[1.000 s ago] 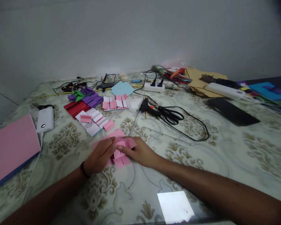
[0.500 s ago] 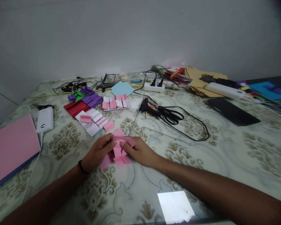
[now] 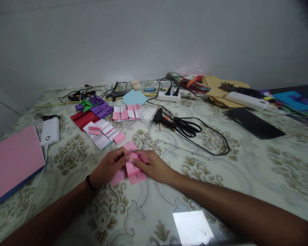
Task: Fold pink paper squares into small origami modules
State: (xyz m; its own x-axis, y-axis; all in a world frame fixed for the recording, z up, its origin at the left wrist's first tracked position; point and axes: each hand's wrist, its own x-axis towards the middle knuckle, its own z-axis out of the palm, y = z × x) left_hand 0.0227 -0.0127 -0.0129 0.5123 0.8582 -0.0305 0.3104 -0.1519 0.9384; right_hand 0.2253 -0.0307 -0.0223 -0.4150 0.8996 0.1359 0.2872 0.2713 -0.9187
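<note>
Both hands pinch a creased piece of pink paper (image 3: 136, 175) low over the middle of the patterned table. My left hand (image 3: 110, 166) has thumb and fingers closed on its left edge. On the right side, my right hand (image 3: 154, 166) grips it with the thumb on top. Another pink sheet (image 3: 117, 177) lies beneath the hands, partly hidden by them. Folded white and pink pieces (image 3: 102, 135) rest just beyond the left hand. A black glue gun (image 3: 164, 119) with a coiled cord lies beyond the right hand.
Pink sheets (image 3: 15, 160) and a white power bank (image 3: 50, 131) are at the left. Red (image 3: 84, 119) and purple folded papers (image 3: 101, 108) lie further back. A power strip (image 3: 169, 97) stands near the wall, a black phone-like slab (image 3: 255, 123) at right, a white square (image 3: 192, 227) in front.
The lower flap of the held pink paper has opened out flatter and shifted slightly right. Both hands keep their grip, almost in place.
</note>
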